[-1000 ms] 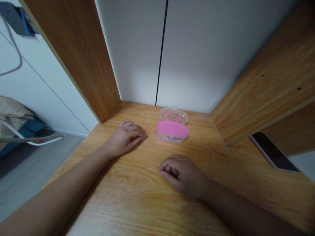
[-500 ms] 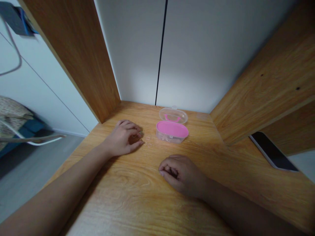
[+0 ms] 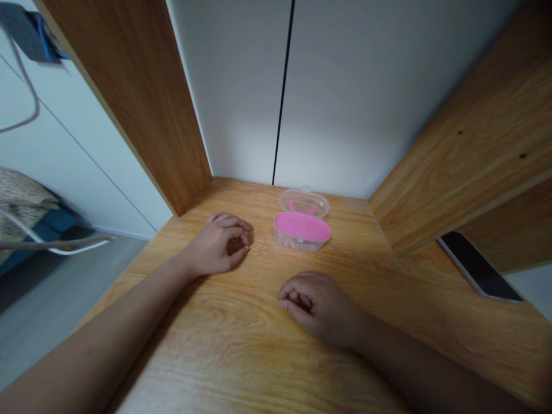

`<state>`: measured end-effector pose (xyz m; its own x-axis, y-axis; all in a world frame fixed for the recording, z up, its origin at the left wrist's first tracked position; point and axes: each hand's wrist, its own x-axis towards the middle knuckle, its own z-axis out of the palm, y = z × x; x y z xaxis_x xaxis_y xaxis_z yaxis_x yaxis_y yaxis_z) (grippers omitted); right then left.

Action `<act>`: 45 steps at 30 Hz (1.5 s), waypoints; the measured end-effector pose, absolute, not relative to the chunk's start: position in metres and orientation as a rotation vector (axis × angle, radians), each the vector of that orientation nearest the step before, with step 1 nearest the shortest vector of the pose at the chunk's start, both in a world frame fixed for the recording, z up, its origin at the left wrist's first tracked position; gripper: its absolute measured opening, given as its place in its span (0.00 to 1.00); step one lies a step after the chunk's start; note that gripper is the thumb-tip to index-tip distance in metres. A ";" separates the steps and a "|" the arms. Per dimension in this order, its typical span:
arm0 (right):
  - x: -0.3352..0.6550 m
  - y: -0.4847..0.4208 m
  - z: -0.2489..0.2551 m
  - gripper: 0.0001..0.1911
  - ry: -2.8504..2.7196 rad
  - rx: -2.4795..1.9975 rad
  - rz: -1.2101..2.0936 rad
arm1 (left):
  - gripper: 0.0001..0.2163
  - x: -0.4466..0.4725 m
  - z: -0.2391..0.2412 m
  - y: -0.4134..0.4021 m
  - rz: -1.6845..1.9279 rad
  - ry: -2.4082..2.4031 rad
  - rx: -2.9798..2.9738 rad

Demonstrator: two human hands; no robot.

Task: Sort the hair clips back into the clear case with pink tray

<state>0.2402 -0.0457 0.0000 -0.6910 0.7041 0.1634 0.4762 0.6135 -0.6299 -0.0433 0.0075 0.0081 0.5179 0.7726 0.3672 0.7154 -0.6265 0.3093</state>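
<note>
My left hand (image 3: 219,244) rests on the wooden tabletop, its thumb and index finger pinched at the edge of a thin, pale loop (image 3: 254,252) that looks like a small rubber band. Other loops of the same kind lie around it, such as a clear one (image 3: 263,255) just to the right; some are partly hidden under the fingers. My right hand (image 3: 317,305) lies loosely curled on the table nearer to me, with no object visible in it. Beyond it stands a clear oval box (image 3: 297,241) with a pink top panel (image 3: 302,226).
The box's transparent lid (image 3: 304,203), with a pink handle, is tipped back behind it. A phone (image 3: 478,267) lies at the right beside a wooden panel (image 3: 466,149). White cabinet doors (image 3: 241,103) close off the back, and a wooden post (image 3: 142,98) rises at the left.
The thumb and index finger of my left hand have drawn together at one of the loops. My right hand and the box have stayed in place.
</note>
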 end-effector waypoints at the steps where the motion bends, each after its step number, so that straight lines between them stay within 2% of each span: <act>1: 0.240 -0.046 0.000 0.04 -2.444 -0.938 0.789 | 0.03 -0.043 0.008 0.008 0.738 1.287 2.633; 6: 0.241 -0.045 -0.001 0.04 -2.441 -0.931 0.797 | 0.01 -0.044 0.007 0.011 0.747 1.213 2.659; 22: 0.242 -0.046 -0.002 0.04 -2.447 -0.952 0.789 | 0.07 -0.046 0.006 0.011 0.803 1.175 2.696; 37: 0.241 -0.046 -0.002 0.04 -2.428 -0.935 0.771 | 0.07 -0.048 0.007 0.013 0.904 1.210 2.781; 45: 0.242 -0.045 -0.003 0.04 -2.404 -0.945 0.799 | 0.08 -0.026 0.042 0.012 1.043 1.140 2.808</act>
